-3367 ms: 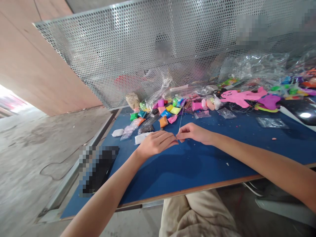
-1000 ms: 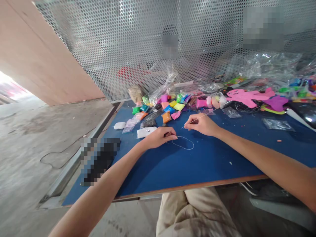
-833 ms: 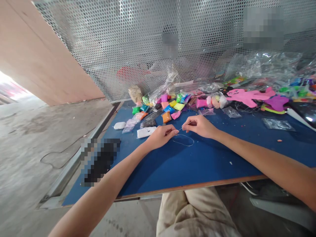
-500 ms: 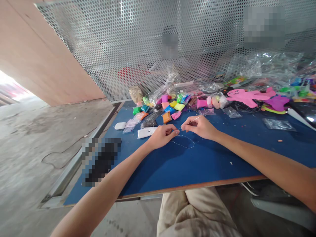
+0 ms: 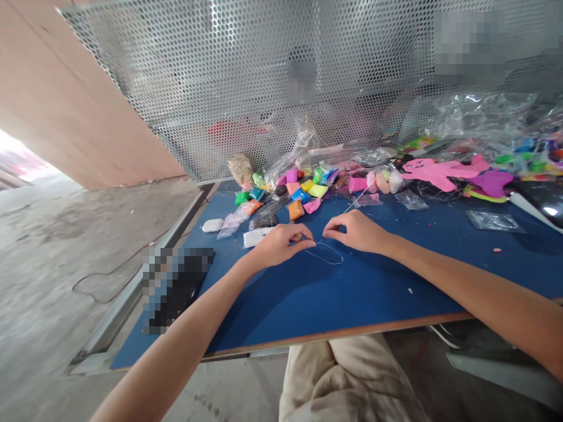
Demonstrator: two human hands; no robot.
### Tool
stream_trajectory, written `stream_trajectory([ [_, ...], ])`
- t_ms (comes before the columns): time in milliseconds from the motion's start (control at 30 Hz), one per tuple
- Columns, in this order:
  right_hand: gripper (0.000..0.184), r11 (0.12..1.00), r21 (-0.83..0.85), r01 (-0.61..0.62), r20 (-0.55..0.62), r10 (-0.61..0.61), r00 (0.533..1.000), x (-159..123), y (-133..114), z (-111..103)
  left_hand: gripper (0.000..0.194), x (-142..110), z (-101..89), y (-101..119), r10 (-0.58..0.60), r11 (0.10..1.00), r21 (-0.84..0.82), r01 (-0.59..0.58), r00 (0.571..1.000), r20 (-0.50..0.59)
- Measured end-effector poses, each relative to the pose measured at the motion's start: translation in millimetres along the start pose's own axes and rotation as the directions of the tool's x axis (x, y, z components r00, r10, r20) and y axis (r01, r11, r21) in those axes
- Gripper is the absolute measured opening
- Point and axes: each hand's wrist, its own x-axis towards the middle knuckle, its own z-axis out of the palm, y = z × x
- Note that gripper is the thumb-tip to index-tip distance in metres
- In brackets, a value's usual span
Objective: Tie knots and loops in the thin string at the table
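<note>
My left hand (image 5: 285,243) is just above the blue tabletop, thumb and forefinger pinched on a thin white thread. A loop of this thread (image 5: 342,258) hangs or lies to the right of those fingertips. My right hand (image 5: 357,231) is a short gap to the right, its fingers also pinched together. From behind it a thin, straight pale strand (image 5: 361,194) slants up to the right; whether it is the same thread I cannot tell. Close behind my left hand lies a white packet (image 5: 255,237).
Several coloured packets, among them an orange one (image 5: 295,210), lie along the back beside a pink figure-shaped cutout (image 5: 444,173). Behind them rises a perforated metal panel (image 5: 264,76). A white rounded case (image 5: 213,225) and a partly blurred black object (image 5: 187,287) are at left.
My hands have moved slightly apart, the left one shifting left. The pale strand at my right hand now slants more steeply upward, and the thread loop looks narrower.
</note>
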Motion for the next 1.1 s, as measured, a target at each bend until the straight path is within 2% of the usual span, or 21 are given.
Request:
stream_trajectory([
  [100,0.018,0.997,-0.078,0.026,0.052,-0.022,0.998,1.1,1.7,2.9,0.024,0.8,-0.1,-0.5,0.022,0.999,0.028,-0.022,1.000,0.006],
  [200,0.018,0.995,-0.098,0.037,0.051,-0.032,0.998,1.1,0.5,3.3,0.023,1.0,0.6,-2.0,0.018,0.999,0.027,-0.019,1.000,0.009],
  [267,0.018,0.999,-0.044,0.008,0.016,-0.007,1.000,0.6,-2.0,2.2,0.022,0.7,1.4,-2.3,0.017,1.000,0.022,-0.016,1.000,-0.005],
  [333,0.020,0.996,0.080,-0.046,0.002,0.046,0.999,0.4,-4.5,0.6,0.021,0.3,2.5,-2.1,0.027,0.999,0.019,-0.027,0.999,-0.018],
  [500,0.026,0.921,0.359,-0.150,0.149,0.102,0.984,1.9,-5.4,-0.4,0.023,0.2,3.9,-1.3,0.076,0.996,0.045,-0.075,0.997,-0.029],
  [600,0.028,0.893,0.413,-0.178,0.199,0.102,0.975,2.6,-4.6,0.6,0.025,0.4,2.4,-1.1,0.103,0.991,0.091,-0.099,0.994,-0.031],
  [833,0.033,0.843,0.492,-0.219,0.232,0.116,0.966,1.5,-7.2,1.1,0.022,-0.9,0.6,1.2,0.181,0.969,0.177,-0.171,0.983,-0.042],
  [1100,0.038,0.793,0.568,-0.220,0.295,0.054,0.954,1.5,-7.0,3.5,0.021,-1.1,-0.5,2.7,0.260,0.935,0.253,-0.247,0.965,-0.018],
])
